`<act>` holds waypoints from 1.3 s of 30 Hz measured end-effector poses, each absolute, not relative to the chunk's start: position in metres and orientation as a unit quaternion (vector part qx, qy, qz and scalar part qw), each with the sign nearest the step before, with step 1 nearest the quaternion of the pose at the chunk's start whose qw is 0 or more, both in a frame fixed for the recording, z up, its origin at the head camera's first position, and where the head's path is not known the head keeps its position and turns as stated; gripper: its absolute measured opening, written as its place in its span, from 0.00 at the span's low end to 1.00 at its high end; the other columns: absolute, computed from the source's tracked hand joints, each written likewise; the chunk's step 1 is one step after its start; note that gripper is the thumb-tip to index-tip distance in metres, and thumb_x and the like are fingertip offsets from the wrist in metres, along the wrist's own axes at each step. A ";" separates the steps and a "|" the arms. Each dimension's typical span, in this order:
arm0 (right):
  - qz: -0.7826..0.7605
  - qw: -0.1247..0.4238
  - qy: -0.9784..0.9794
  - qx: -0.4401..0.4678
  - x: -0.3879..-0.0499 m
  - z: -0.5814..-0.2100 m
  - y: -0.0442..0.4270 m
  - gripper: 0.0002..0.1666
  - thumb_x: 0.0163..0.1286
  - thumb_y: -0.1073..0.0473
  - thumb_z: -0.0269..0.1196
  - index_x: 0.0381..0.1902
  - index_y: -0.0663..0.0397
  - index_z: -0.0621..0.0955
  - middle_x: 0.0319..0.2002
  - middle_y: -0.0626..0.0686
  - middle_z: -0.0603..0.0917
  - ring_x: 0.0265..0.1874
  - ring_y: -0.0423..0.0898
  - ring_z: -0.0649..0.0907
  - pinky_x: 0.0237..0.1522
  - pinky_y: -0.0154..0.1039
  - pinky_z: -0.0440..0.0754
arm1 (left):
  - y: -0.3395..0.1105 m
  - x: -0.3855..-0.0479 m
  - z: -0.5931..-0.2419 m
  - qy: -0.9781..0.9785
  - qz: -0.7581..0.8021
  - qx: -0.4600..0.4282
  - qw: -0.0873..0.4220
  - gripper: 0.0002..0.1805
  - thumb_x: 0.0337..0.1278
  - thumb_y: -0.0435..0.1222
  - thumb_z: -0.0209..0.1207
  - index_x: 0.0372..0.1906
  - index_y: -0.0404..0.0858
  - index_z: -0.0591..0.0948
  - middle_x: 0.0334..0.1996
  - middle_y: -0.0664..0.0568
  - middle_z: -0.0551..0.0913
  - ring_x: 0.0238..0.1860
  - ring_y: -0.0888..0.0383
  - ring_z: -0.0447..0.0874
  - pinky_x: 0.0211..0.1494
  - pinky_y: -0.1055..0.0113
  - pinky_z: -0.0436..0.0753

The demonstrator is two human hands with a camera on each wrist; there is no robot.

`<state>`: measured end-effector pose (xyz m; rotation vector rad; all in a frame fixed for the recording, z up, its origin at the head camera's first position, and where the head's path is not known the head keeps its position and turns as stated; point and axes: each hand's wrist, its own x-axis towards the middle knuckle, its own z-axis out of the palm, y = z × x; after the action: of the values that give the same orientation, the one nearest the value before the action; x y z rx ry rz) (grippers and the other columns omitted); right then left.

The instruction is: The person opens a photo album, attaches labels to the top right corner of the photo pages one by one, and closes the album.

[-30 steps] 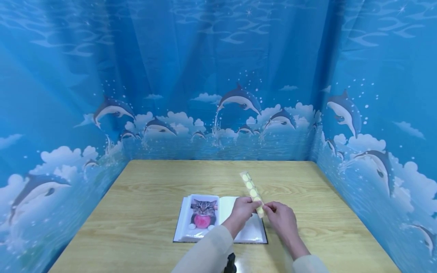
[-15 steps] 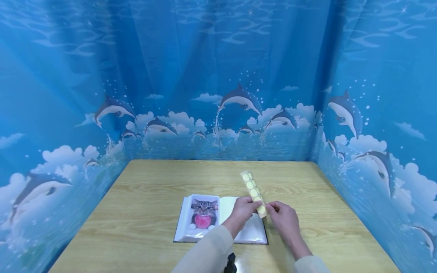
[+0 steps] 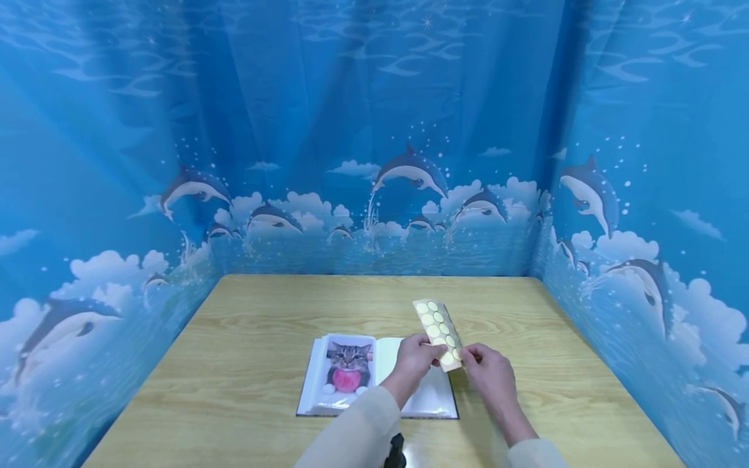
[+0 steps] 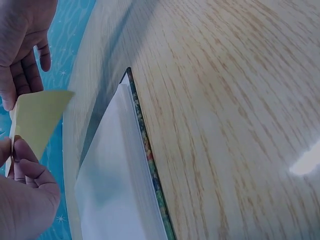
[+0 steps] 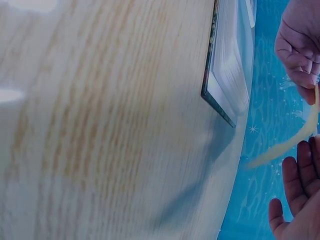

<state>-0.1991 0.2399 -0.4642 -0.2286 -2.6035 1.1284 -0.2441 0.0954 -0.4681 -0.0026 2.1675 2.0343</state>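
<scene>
A sheet of round pale-yellow stickers (image 3: pixel 434 320) is held up over the right side of an open photo album (image 3: pixel 418 404). My left hand (image 3: pixel 414 357) pinches its lower left part between thumb and fingers. At the lower right edge, the thumb and forefinger of my right hand (image 3: pixel 490 376) grip the sheet. In the left wrist view the plain yellowish back of the sheet (image 4: pixel 42 120) shows, bent between both hands. From the right wrist the sheet (image 5: pixel 295 142) appears nearly edge-on, curving. Part of the album's right page is hidden behind my left hand.
The album's left page carries a photo of a cat (image 3: pixel 348 367) with a pink round thing. Beneath lies a wood-grain table (image 3: pixel 263 312). Blue dolphin-print curtains (image 3: pixel 374 130) enclose its back and sides. A small black object (image 3: pixel 395 452) shows near my left sleeve.
The sticker sheet has turned and spread wider, so two columns of circles now face the head view instead of a narrow strip. My right hand has shifted slightly; the album stays put.
</scene>
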 end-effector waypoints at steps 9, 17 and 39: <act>0.391 0.139 -0.905 -0.094 -0.197 -0.460 0.245 0.13 0.71 0.56 0.61 0.42 0.62 0.85 0.30 0.51 0.84 0.28 0.46 0.78 0.31 0.41 0.76 | 0.094 -0.243 -0.470 0.718 0.689 -0.006 0.094 0.02 0.57 0.30 0.64 0.35 0.34 0.82 0.25 0.51 0.83 0.26 0.57 0.81 0.35 0.63 0.81; 0.391 0.151 -0.899 -0.127 -0.196 -0.456 0.256 0.16 0.71 0.56 0.59 0.44 0.63 0.84 0.33 0.54 0.85 0.30 0.49 0.80 0.34 0.45 0.76 | 0.096 -0.241 -0.478 0.732 0.673 0.008 0.104 0.05 0.57 0.28 0.64 0.29 0.35 0.79 0.23 0.53 0.81 0.23 0.60 0.79 0.29 0.71 0.77; 0.391 0.144 -0.901 -0.119 -0.199 -0.461 0.253 0.16 0.72 0.55 0.59 0.45 0.62 0.84 0.32 0.52 0.84 0.30 0.47 0.79 0.35 0.43 0.75 | 0.093 -0.231 -0.477 0.851 0.498 0.141 0.088 0.22 0.55 0.36 0.68 0.51 0.28 0.81 0.29 0.49 0.84 0.27 0.57 0.81 0.33 0.66 0.82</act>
<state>-0.1987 0.2532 -0.4613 -0.3443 -2.5987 1.1267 -0.2311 0.0927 -0.4769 0.4185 2.5347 1.4813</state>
